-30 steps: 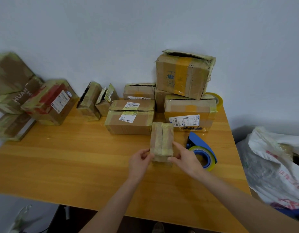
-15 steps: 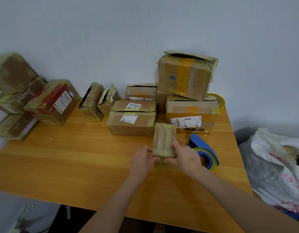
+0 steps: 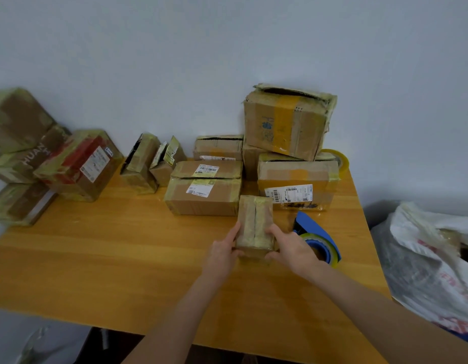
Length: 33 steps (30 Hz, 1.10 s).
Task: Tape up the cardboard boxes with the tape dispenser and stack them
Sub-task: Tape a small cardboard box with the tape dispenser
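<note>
A small cardboard box [image 3: 254, 222] wrapped in yellowish tape rests on the wooden table [image 3: 122, 258], right of centre. My left hand [image 3: 223, 254] grips its left side and my right hand [image 3: 290, 249] grips its right side and near corner. The blue tape dispenser [image 3: 315, 233] with a yellow-green roll lies on the table just right of my right hand, partly hidden by it. Behind the small box stand a flat box with a white label [image 3: 204, 195] and a larger labelled box [image 3: 297, 181]. On top of the latter sits a big box [image 3: 288, 122] with an open top.
Several taped boxes [image 3: 78, 164] are piled at the table's left end, and two small ones [image 3: 141, 164] lean near the wall. A spare tape roll [image 3: 338, 157] sits at the back right corner. A white plastic bag [image 3: 432, 261] lies beyond the table's right edge.
Both hands have closed in tighter on the small box, sliding further along its sides. The box has stayed at about the same spot on the table.
</note>
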Tool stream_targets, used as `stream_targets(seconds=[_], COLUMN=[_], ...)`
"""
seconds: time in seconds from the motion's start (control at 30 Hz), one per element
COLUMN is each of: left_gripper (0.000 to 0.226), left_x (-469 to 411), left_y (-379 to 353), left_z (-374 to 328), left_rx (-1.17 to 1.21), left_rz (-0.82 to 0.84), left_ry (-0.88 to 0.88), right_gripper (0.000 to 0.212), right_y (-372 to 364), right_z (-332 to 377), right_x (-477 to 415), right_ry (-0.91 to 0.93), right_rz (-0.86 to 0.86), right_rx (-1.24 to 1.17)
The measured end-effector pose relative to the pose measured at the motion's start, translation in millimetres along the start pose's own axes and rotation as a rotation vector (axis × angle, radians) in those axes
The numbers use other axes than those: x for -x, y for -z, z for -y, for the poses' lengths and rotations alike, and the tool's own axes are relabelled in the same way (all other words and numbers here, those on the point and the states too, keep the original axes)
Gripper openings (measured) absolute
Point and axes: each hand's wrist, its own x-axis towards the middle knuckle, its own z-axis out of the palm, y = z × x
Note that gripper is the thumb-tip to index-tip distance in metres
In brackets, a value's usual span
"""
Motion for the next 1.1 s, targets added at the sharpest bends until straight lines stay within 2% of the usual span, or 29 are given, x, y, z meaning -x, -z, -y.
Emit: stream_targets(seconds=[0.2, 0.27, 0.37, 0.43, 0.53, 0.63, 0.7, 0.8, 0.9, 1.0, 1.1], left_gripper=[0.073, 0.066, 0.076, 0.085, 0.101, 0.105, 0.099, 0.077, 0.063, 0.056, 0.064], left_x=[-2, -6, -13, -16, -20, -25, -28, -29, -21, -7, 1], left_y=[8, 11, 11, 11, 13, 21, 28, 33, 26, 13, 5], left_z=[-6, -13, -24, -31, -35, -35, -38, -39, -29, -21, -25], left_rx=[-0.112, -0.132, -0.206, -0.297, -0.372, -0.502, -0.613, -0.722, -0.565, -0.291, 0.042], left_rz=[0.097, 0.055, 0.048, 0.106, 0.209, 0.335, 0.396, 0.302, 0.091, -0.189, -0.191], left_ry=[-0.006, -0.017, 0.057, 0.088, 0.061, -0.044, -0.191, -0.411, -0.347, -0.105, 0.151], right_gripper=[0.053, 0.060, 0.062, 0.049, 0.025, 0.018, 0.035, 0.073, 0.088, 0.088, 0.077], right_y=[-7, -6, -11, -8, 6, 18, 21, 22, 21, 17, 14], right_z=[3, 4, 7, 5, -3, -16, -21, -19, -14, -12, -8], right_x=[2, 5, 11, 20, 27, 26, 23, 19, 14, 10, 8], right_ry=[-0.034, -0.046, 0.049, 0.083, 0.012, -0.088, -0.122, -0.149, -0.137, -0.187, -0.230], right_rz=[-0.034, -0.020, 0.120, 0.142, 0.005, -0.193, -0.233, -0.192, -0.093, 0.004, -0.029], right_rx=[0.001, -0.079, -0.255, -0.328, -0.264, -0.197, -0.173, -0.070, -0.040, -0.020, -0.005])
